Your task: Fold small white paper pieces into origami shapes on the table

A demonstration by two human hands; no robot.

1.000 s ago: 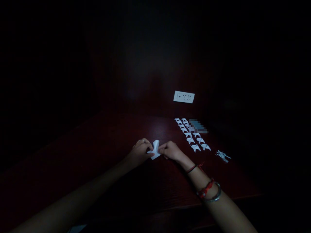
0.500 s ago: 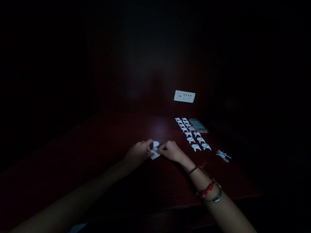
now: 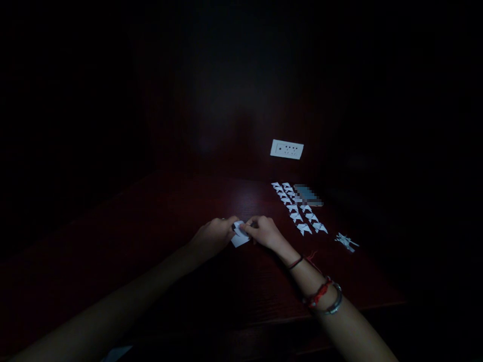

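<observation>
A small piece of white paper (image 3: 239, 235) lies on the dark red wooden table (image 3: 158, 226) in dim light. My left hand (image 3: 213, 235) pinches its left side with fingers curled. My right hand (image 3: 264, 232) pinches its right side, thumb and fingers pressed on a fold. Both hands rest low on the table and meet over the paper. Red thread bands and a metal bangle (image 3: 327, 299) circle my right forearm.
Two rows of several folded white paper pieces (image 3: 298, 208) lie to the right of my hands. A separate small folded figure (image 3: 346, 242) sits further right. A blurred flat object (image 3: 308, 195) lies behind the rows. A white socket plate (image 3: 287, 149) is on the dark wall.
The raised flap of the paper has been folded down and now lies lower between my fingers. Both hands have closed in slightly over it.
</observation>
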